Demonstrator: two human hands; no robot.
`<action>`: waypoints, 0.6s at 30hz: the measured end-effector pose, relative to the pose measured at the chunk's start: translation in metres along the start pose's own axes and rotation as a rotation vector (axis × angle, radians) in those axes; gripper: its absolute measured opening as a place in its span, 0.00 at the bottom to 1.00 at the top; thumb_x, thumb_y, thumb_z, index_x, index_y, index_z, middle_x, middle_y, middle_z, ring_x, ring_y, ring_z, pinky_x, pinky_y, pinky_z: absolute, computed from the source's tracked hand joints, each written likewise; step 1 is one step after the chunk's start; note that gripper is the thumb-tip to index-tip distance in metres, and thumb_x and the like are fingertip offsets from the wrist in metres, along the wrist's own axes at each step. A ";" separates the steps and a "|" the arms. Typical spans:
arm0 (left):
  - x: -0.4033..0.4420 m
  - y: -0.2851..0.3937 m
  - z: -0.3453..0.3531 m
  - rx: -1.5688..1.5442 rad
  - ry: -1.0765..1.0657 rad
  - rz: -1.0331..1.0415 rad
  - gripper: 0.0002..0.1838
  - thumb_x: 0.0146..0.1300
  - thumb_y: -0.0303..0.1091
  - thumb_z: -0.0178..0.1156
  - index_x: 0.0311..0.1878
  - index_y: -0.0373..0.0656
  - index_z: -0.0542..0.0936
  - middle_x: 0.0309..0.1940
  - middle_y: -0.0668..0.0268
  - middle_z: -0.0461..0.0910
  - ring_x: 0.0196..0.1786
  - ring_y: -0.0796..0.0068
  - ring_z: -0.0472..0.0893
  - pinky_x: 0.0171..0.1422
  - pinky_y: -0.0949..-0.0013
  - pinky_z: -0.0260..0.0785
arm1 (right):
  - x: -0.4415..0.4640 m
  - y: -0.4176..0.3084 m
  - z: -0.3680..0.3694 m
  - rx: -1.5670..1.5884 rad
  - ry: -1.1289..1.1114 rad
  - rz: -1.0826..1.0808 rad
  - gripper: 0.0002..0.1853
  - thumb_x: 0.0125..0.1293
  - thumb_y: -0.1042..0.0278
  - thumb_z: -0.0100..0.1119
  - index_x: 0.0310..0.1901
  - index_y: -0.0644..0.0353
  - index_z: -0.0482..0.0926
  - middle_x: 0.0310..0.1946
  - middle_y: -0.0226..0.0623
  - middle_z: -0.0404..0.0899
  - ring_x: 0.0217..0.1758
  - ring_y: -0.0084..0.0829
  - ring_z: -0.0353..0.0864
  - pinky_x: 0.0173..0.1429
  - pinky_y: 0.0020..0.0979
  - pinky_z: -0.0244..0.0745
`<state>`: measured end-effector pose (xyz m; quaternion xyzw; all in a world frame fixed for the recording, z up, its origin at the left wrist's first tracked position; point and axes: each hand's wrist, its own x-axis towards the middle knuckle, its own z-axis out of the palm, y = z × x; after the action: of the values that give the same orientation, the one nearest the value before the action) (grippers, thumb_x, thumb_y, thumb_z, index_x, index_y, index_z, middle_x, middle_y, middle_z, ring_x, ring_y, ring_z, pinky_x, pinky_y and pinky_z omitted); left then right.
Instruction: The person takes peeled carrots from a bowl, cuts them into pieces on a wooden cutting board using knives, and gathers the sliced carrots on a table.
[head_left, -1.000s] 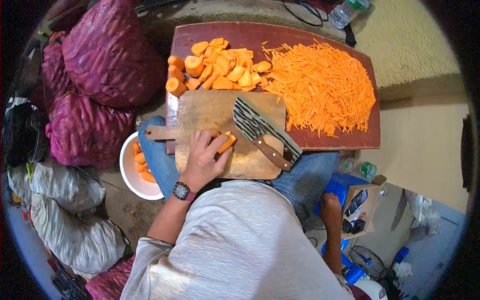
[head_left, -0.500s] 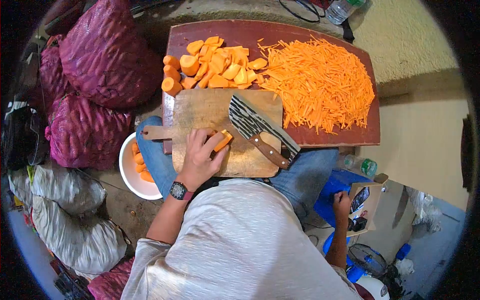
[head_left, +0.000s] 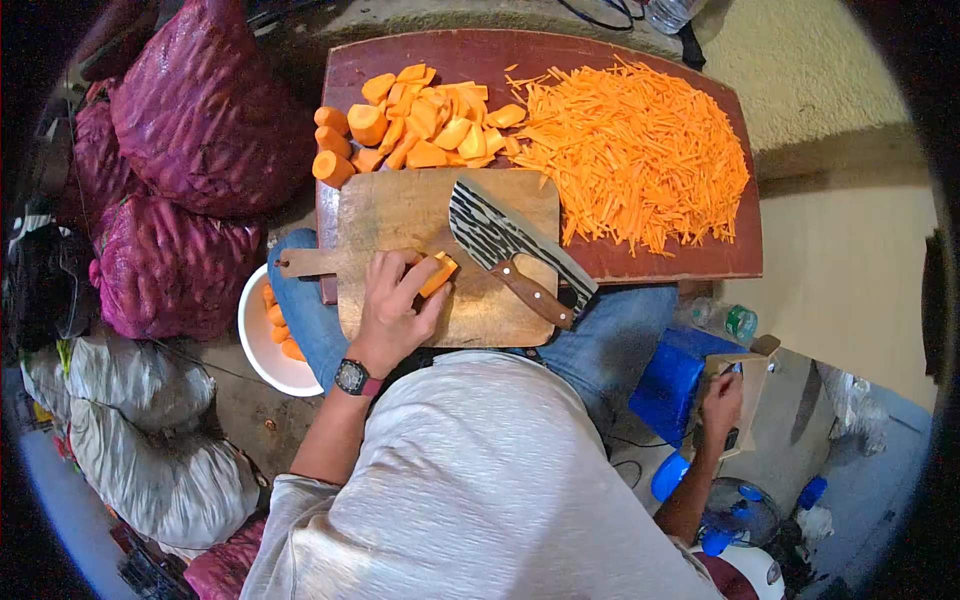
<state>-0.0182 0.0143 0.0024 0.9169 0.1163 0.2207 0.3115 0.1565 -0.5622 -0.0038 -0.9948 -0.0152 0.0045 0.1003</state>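
My left hand (head_left: 394, 308) is closed on a cut carrot piece (head_left: 437, 274) lying on the wooden cutting board (head_left: 390, 215). A cleaver (head_left: 515, 250) with a black-and-silver patterned blade and a brown wooden handle rests at a slant on the board, untouched. My right hand (head_left: 722, 405) is far off to the right, over a light-coloured box (head_left: 753, 395). It covers most of a phone there, and its fingers are largely hidden. Behind the board are carrot chunks (head_left: 425, 125) and a big heap of carrot shreds (head_left: 640, 150).
The dark red tabletop (head_left: 480, 55) sits under the board and carrots. A white bowl (head_left: 262, 350) with carrots stands by the left knee. Purple mesh sacks (head_left: 215, 110) and white sacks (head_left: 160, 470) fill the left side. A blue container (head_left: 668, 380) and plastic bottle (head_left: 738, 322) are at right.
My right hand has moved right and slightly down, from beside the phone to over it. My left hand keeps its hold on the carrot piece; the cleaver lies as before.
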 end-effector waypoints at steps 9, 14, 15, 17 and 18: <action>0.001 0.001 0.001 0.006 0.007 0.014 0.22 0.56 0.25 0.79 0.55 0.37 0.86 0.51 0.53 0.82 0.53 0.48 0.80 0.60 0.52 0.74 | 0.013 -0.043 0.046 -0.295 -0.442 -0.359 0.10 0.73 0.67 0.64 0.51 0.62 0.83 0.50 0.57 0.85 0.53 0.62 0.85 0.57 0.58 0.80; 0.001 -0.002 0.001 -0.005 0.001 0.012 0.22 0.57 0.25 0.79 0.55 0.37 0.86 0.51 0.53 0.82 0.53 0.47 0.80 0.59 0.51 0.74 | 0.043 0.024 0.150 -0.441 -0.508 -0.641 0.18 0.66 0.67 0.64 0.55 0.65 0.87 0.59 0.57 0.85 0.60 0.59 0.82 0.65 0.53 0.79; 0.000 -0.003 0.001 -0.003 -0.004 0.011 0.22 0.57 0.25 0.79 0.55 0.37 0.86 0.51 0.53 0.82 0.53 0.47 0.80 0.59 0.51 0.74 | 0.049 0.036 0.167 -0.556 -0.526 -0.673 0.23 0.65 0.64 0.66 0.59 0.66 0.86 0.63 0.56 0.84 0.64 0.57 0.82 0.69 0.52 0.77; 0.001 -0.003 0.002 0.004 0.001 0.005 0.22 0.57 0.25 0.79 0.56 0.37 0.86 0.52 0.53 0.82 0.53 0.47 0.79 0.59 0.51 0.74 | 0.062 0.043 0.182 -0.673 -0.538 -0.717 0.28 0.64 0.60 0.67 0.63 0.67 0.86 0.66 0.56 0.83 0.68 0.56 0.81 0.72 0.51 0.76; 0.002 -0.003 0.001 0.003 -0.003 0.006 0.22 0.57 0.25 0.79 0.55 0.38 0.86 0.51 0.53 0.81 0.54 0.48 0.79 0.59 0.51 0.74 | 0.064 0.047 0.187 -0.757 -0.560 -0.676 0.22 0.69 0.60 0.63 0.61 0.62 0.86 0.67 0.54 0.83 0.66 0.55 0.81 0.71 0.57 0.76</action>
<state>-0.0162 0.0165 0.0006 0.9179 0.1135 0.2201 0.3099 0.2199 -0.5689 -0.1965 -0.8622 -0.3584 0.2297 -0.2745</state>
